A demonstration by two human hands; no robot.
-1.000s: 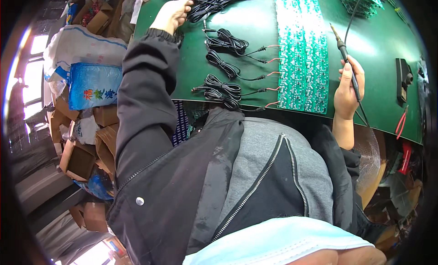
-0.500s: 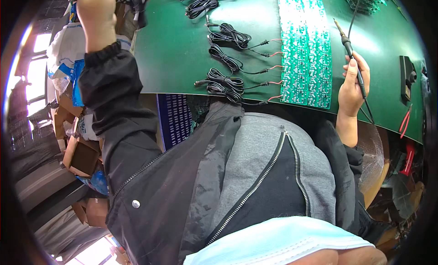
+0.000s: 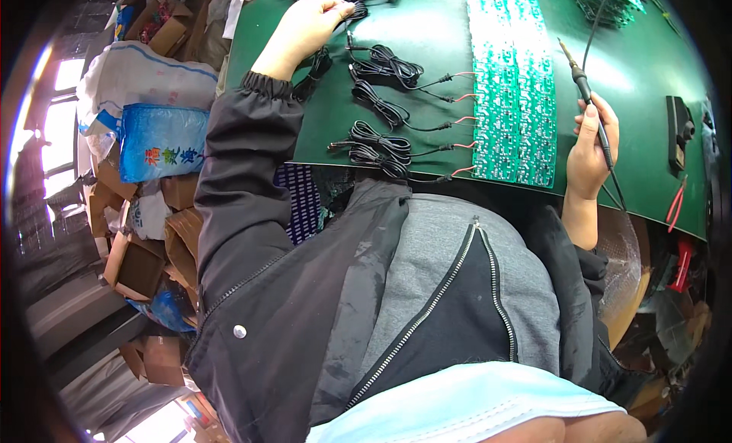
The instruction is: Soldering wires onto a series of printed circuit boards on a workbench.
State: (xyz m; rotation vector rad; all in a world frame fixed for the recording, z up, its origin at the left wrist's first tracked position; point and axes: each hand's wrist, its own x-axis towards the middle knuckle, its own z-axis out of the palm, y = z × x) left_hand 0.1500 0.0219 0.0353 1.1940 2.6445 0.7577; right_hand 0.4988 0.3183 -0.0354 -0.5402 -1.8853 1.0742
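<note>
Pinching a black cable (image 3: pixel 357 14) over the green table (image 3: pixel 640 123), the left hand (image 3: pixel 309 25) could, by tugging carelessly, drag neighbouring coils (image 3: pixel 377 104) and strain their red leads (image 3: pixel 464 120) (the right hand (image 3: pixel 589 149) grips a soldering iron (image 3: pixel 582 83) beside the circuit boards (image 3: pixel 515 115)).

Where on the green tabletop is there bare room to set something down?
Widest: the green tabletop between the black-handled soldering iron in the right hand and the oblong black object. Smaller: between the coiled black cables and the upper part of the green circuit board panels. Crowded: the upper left, where the left hand is among cables.
</note>
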